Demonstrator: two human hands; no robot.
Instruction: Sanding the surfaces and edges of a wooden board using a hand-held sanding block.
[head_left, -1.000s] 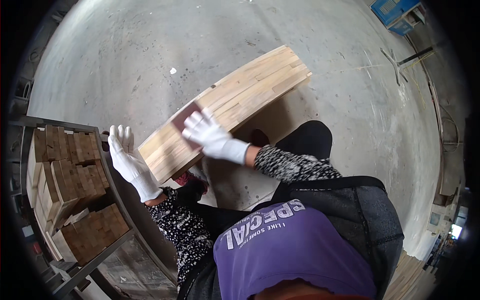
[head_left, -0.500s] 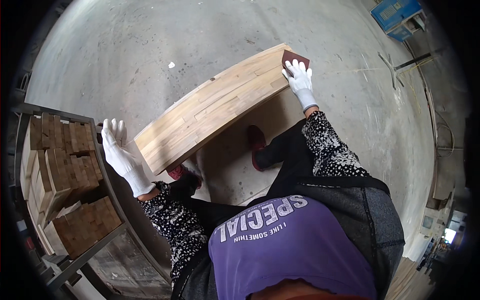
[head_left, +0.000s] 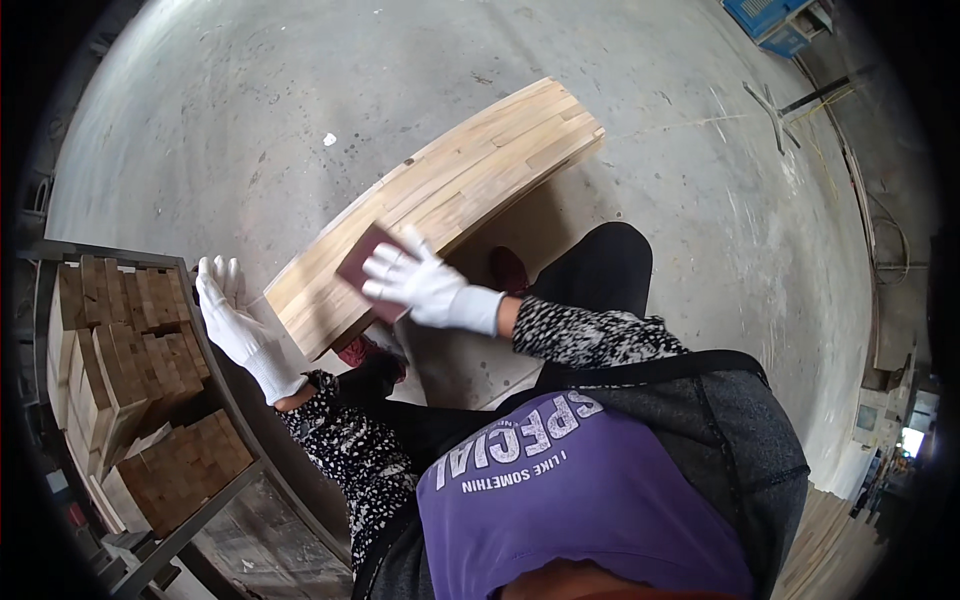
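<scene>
A long pale wooden panel [head_left: 470, 180], made of many glued strips, lies slantwise in front of me above the floor. Pressed on its near left part is a dark red-brown sheet of sandpaper [head_left: 362, 262]. My right hand [head_left: 425, 285], in a white glove, lies over this sheet with its fingers on it, slightly blurred. Beyond the panel's left end, my gloved left hand [head_left: 238, 318] is raised beside the metal rack, fingers stretched out and apart from the panel. Its palm side is partly hidden, with something dark showing behind the fingers.
At the left, a metal-framed rack [head_left: 225, 400] holds stacked wooden blocks [head_left: 180, 465]. My dark red shoes [head_left: 508, 268] stand below the panel. A metal stand [head_left: 778, 115] and a blue cabinet [head_left: 765, 18] are at the far right.
My right hand has swept the sandpaper from the panel's far right end down to its left part. The left hand has stayed nearly in place.
</scene>
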